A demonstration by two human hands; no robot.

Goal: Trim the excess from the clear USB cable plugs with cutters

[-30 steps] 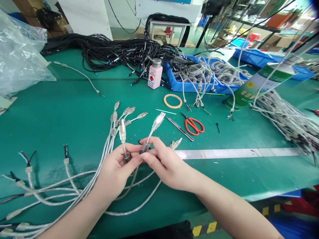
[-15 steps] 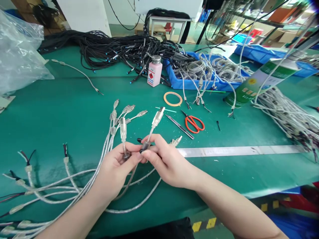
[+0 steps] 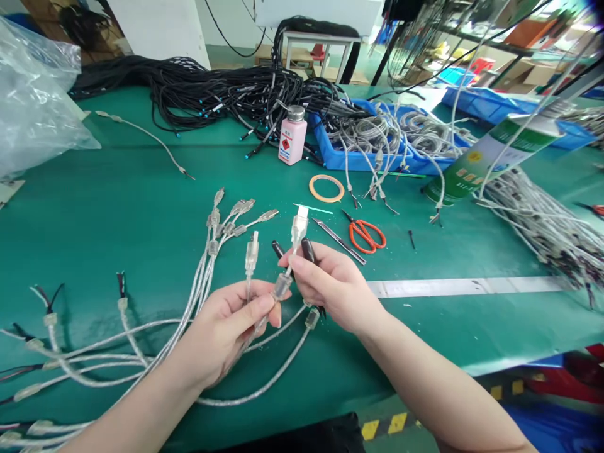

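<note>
My left hand point(image 3: 236, 324) is closed on two clear-jacketed USB cables. One plug point(image 3: 251, 255) sticks up above its fingers, and its thumb presses at the grey ferrite bead point(image 3: 282, 286) of the other cable. My right hand point(image 3: 337, 286) pinches that second cable just below its USB plug point(image 3: 299, 224). A tool with two black handles point(image 3: 309, 250) also lies in my right hand, its working end mostly hidden by the fingers. Below it, a further cable with a bead point(image 3: 312, 318) rests on the table. More USB cables point(image 3: 201, 277) lie bundled beside my left hand.
Orange-handled scissors point(image 3: 367, 236), a knife point(image 3: 338, 240), a tape ring point(image 3: 326, 188) and a steel ruler point(image 3: 462, 287) lie on the green table. Behind stand a pink bottle point(image 3: 292, 135), blue cable trays point(image 3: 382, 165) and black cables point(image 3: 198, 88). A spray can point(image 3: 495, 157) leans at right.
My right hand has moved right and slid up the cable from the bead toward the plug. The bead now shows at my left thumb, and the black handles have come into clearer view.
</note>
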